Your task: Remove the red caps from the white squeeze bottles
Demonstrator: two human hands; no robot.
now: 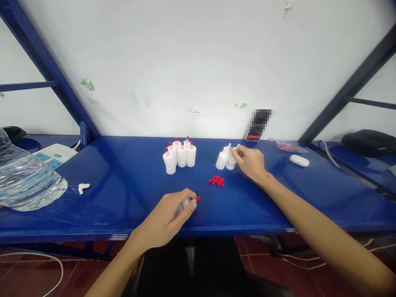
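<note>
Left hand (168, 214) is curled shut around a small white bottle (186, 203) w/ a red cap (198, 199), held on its side just above the surface (123, 198) near the front edge; cap pts toward 3 o'clock. Most of the bottle is hidden by the fingers.

Right hand (250, 161) reaches out to approx 1 o'clock from the left hand, fingertips pinched on one of the uncapped bottles (225, 157), a small cluster of white, ribbed ones w/ bare nozzles. Can't tell which one exactly is gripped.

Loose caps (217, 180), a little pile of red ones, sit between the two hands, at 6 o'clock from the uncapped cluster, touching neither hand.

Capped bottles (180, 156), white w/ red tops, stand upright in a tight group at 12 o'clock from the left hand, well apart from it.

Other stuff: clear water jug (27, 181) lying at far 9 o'clock, small white piece (83, 187) beside it, power strip (54, 156) behind. At 3 o'clock: white mouse (299, 160), clear bag w/ red bits (291, 146), phone (253, 136) against the wall. Nothing lies between the hands and the bottles.
</note>
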